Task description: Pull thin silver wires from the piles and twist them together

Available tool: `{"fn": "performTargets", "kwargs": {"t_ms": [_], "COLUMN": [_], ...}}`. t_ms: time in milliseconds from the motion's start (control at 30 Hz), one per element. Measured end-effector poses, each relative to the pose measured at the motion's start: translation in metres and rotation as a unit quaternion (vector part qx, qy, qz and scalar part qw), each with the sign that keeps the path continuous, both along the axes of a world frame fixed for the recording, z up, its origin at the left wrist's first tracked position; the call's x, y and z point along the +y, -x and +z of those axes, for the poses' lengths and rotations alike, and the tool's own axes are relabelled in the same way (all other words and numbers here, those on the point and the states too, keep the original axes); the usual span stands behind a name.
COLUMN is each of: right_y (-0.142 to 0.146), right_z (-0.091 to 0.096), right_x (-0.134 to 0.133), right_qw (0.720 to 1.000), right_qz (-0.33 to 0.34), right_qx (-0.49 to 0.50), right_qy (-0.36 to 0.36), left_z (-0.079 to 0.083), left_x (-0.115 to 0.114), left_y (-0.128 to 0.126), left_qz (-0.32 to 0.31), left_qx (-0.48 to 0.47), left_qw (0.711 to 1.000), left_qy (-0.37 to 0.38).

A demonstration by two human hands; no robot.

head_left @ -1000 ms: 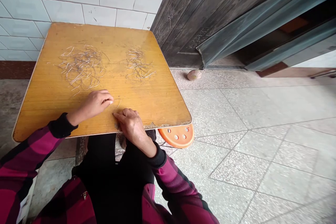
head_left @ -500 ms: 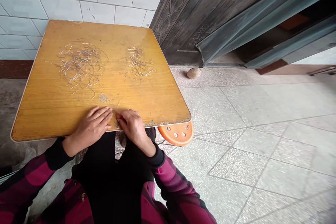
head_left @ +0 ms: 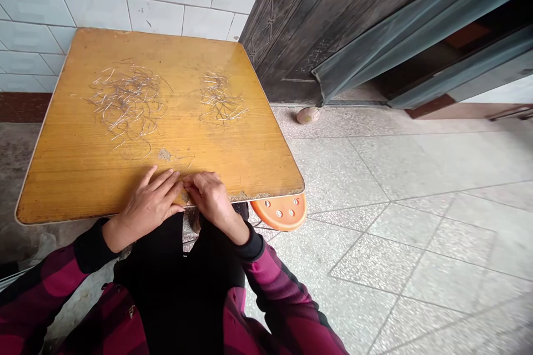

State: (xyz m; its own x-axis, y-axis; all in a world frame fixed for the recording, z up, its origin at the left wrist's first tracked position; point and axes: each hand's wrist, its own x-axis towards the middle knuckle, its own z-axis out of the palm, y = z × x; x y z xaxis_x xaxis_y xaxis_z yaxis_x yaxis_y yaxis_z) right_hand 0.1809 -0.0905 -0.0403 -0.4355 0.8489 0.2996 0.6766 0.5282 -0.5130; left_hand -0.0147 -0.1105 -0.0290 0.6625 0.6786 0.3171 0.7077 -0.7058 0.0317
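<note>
— Pale wall tiles (head_left: 100, 5) behind, a dark patterned door (head_left: 316, 28) off to one side, speckled floor tiles (head_left: 375, 266) below. What's happening at the fingers?

— The left hand (head_left: 147, 205) lies on a yellow wooden tabletop (head_left: 62, 188), its fingers straight, slightly spread and flat on the wood, holding nothing. The right hand (head_left: 212, 199) is just beside it, with its fingers curled and bunched together, tips down close to the near edge.

— Are those bunched fingers gripping anything?

— I can't tell. Anything between those fingertips would be too small to make out.

— Where's the wire?

— A loose curl of wire (head_left: 188, 164) lies just ahead of the right hand's fingertips, and a small patch of grit (head_left: 164, 154) sits just ahead of the left hand's fingers. Farther out, beyond the fingers, two heaps of thin silvery wire lie straight on the wood, well apart: the bigger heap (head_left: 127, 102) ahead of the left hand, the smaller heap (head_left: 219, 99) ahead of the right.

— And below the fingers?

— Right under the fingers the table edge is chipped, and past it are black trousers (head_left: 179, 277). Out beyond the right hand, an orange stool (head_left: 281, 212) with small holes pokes from under the table. Farther off, a small round stone (head_left: 308, 115) sits on the floor near the door.
</note>
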Motion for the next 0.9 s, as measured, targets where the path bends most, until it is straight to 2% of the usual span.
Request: {"fn": "performTargets", "kwargs": {"t_ms": [233,367,500,600,767,900], "right_y": [-0.002,-0.006,-0.009,-0.01,-0.009,-0.001], "right_z": [0.0,0.009,0.025,0.035,0.042,0.045], "right_x": [0.003,0.005,0.007,0.009,0.008,0.007], "right_qw": [0.998,0.989,0.964,0.95,0.94,0.933], "right_qz": [0.023,0.05,0.06,0.053,0.022,0.041], "right_qx": [-0.041,-0.13,-0.245,-0.3,-0.341,-0.358], "right_qy": [-0.033,-0.058,-0.084,-0.072,-0.013,-0.009], "left_z": [0.003,0.001,0.0,0.0,-0.002,-0.004], "left_x": [0.0,0.0,-0.001,0.0,0.0,-0.001], "left_y": [0.001,0.001,0.001,0.001,0.002,0.003], "left_qz": [-0.01,-0.012,-0.012,-0.014,-0.016,-0.012], "left_qx": [0.01,0.009,0.004,-0.009,-0.012,-0.011], "left_qw": [1.0,1.0,1.0,1.0,1.0,1.0], "left_qy": [-0.025,-0.026,-0.024,-0.015,-0.01,-0.017]}}
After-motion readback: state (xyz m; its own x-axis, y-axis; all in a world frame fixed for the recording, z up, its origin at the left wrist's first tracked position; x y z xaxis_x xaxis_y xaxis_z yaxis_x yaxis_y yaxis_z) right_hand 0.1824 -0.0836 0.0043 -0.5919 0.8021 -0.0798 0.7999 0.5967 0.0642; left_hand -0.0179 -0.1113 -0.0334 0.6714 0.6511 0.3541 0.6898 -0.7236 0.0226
